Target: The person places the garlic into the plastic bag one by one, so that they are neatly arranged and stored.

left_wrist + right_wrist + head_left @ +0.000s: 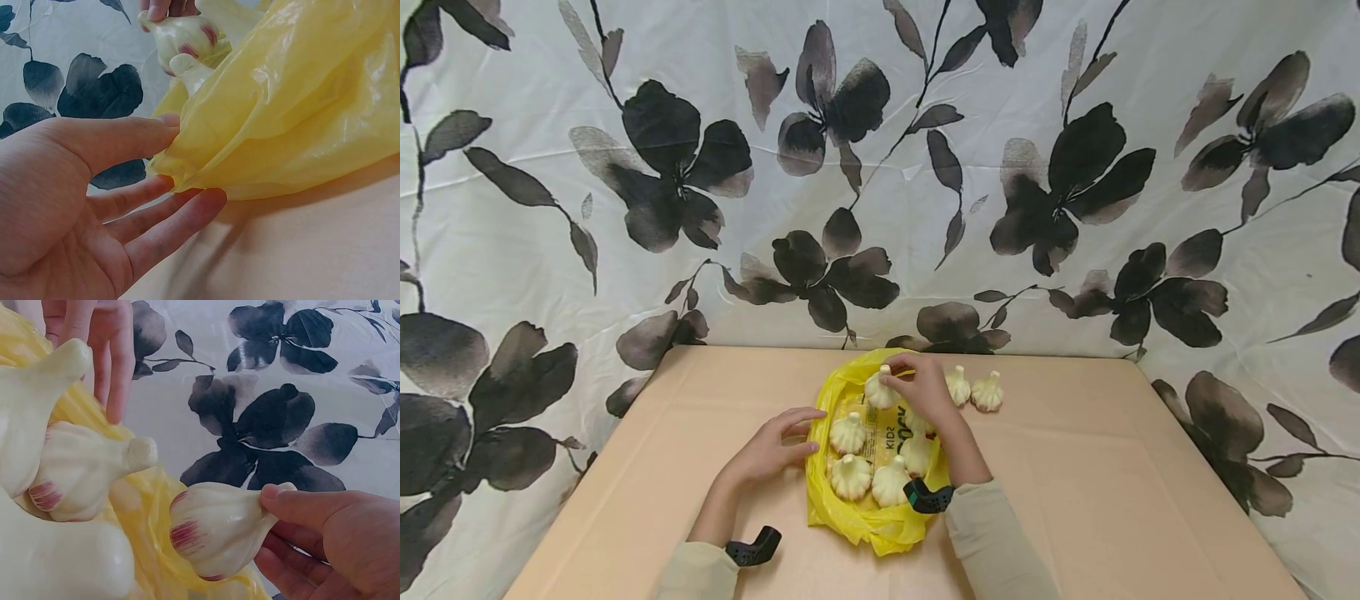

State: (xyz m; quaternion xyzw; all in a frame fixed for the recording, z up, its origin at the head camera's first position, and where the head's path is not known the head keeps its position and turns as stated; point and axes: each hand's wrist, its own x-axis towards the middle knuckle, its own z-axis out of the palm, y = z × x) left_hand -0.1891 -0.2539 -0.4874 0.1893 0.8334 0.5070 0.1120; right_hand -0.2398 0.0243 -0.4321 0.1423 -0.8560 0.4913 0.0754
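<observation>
My right hand [919,385] pinches a garlic bulb [215,531] by its stem, between thumb and fingers. That bulb is white with purple-red streaks and is held over the far end of a yellow plastic bag [868,525]. Inside the opened bag lie several more bulbs, among them a garlic bulb [850,477] near the front and another garlic bulb [847,433] at the left. At the bag's left edge, my left hand [775,442] touches the plastic with fingers extended. In the left wrist view its thumb and fingertips rest against the yellow film, spread apart.
Two garlic bulbs [987,392] sit on the table behind my right hand, to the right of the bag. The table [1075,467] has a plain tan cover. A white cloth with dark flowers [820,275] hangs behind its far edge.
</observation>
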